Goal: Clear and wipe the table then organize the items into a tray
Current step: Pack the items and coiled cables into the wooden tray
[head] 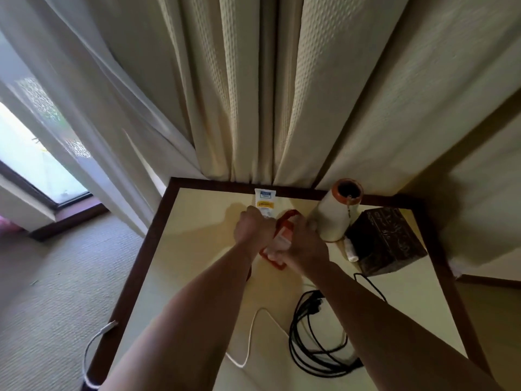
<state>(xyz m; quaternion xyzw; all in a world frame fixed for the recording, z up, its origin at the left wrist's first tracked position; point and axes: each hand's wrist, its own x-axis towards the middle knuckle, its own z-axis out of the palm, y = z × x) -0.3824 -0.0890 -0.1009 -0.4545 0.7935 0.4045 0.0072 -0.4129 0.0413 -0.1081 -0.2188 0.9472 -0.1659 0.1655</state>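
My left hand [252, 228] grips the lower end of a white tube [264, 201] with a blue and yellow label, near the back edge of the cream table [197, 249]. My right hand [306, 244] is curled round an orange and white bottle [282, 236], held tilted between the two hands. Under both hands lies an orange-red flat item [275, 263], mostly hidden, so I cannot tell what it is.
A cream vase with a brown rim [335, 218] stands at the back right, with a dark carved box [386, 241] and a small white tube [351, 251] beside it. A coiled black cable [310, 340] and a white cable [251, 342] lie nearer me. Curtains [253, 94] hang behind.
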